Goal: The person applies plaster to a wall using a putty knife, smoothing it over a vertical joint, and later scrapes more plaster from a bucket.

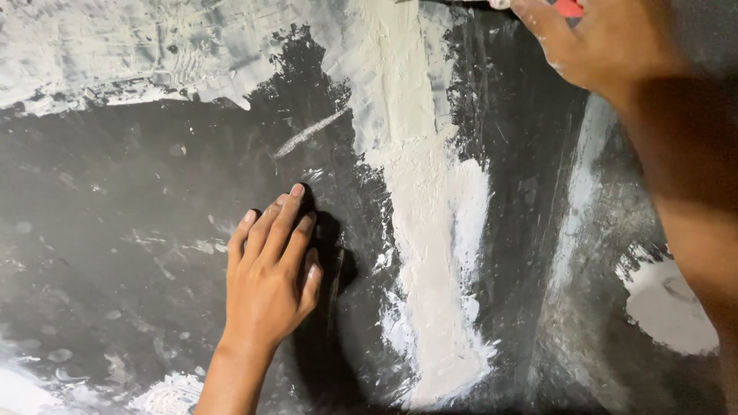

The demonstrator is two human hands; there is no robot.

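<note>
- The left hand (pixel 269 280) lies flat against the dark wall (pixel 138 230), fingers straight and close together, holding nothing; it rests just to the left of the broad white plaster stripe (pixel 434 253).
- The right hand (pixel 596 42) is at the top edge of the view, above and to the right of that stripe, its fingers curled around a tool with a red handle (pixel 569 8).
- The tool is judged light and stiff, best gripped by its handle; the plaster looks wet, soft and smeary, so it would likely mark under any touch.
- Paler, thinner smears spread over the wall up and to the left of the stripe, and a rounded white patch (pixel 669 307) lies well to its right, beside the right forearm.
- Nearly all of the tool is cut off by the frame, so its blade and shape cannot be told.
- The right forearm is blurred and covers the wall behind it.
</note>
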